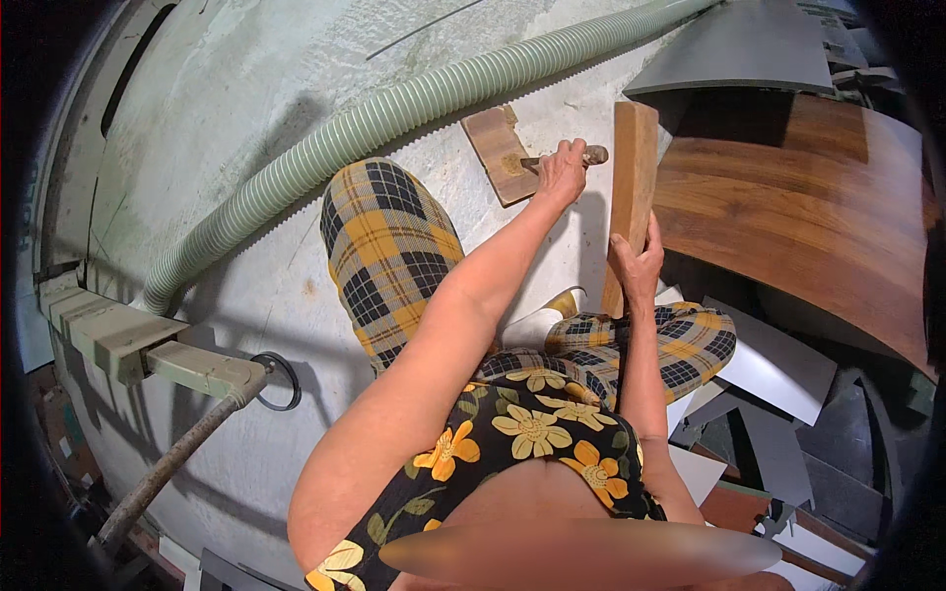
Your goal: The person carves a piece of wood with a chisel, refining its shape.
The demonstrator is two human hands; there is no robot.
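Note:
My left hand (pixel 562 175) is closed around a chisel (pixel 595 155) with a thick brown handle. Its dark metal end reaches over a small wooden board (pixel 493 148) that lies on the floor and has a notched far end. Fingers cover the middle of the tool, and I cannot tell whether its tip touches the board. To the right, my right hand (pixel 639 261) grips the lower part of a long, thick wooden block (pixel 633 167), held raised and nearly in line with my forearm. The block is apart from the chisel handle.
A ribbed pale green hose (pixel 394 118) crosses the floor beyond my knees. Curved wood-grain panels (pixel 788 197) and grey and white offcuts (pixel 778 364) are heaped on the right. At left stands a beige metal frame (pixel 207 369) with a rusty bar (pixel 172 483) and a black ring (pixel 283 382).

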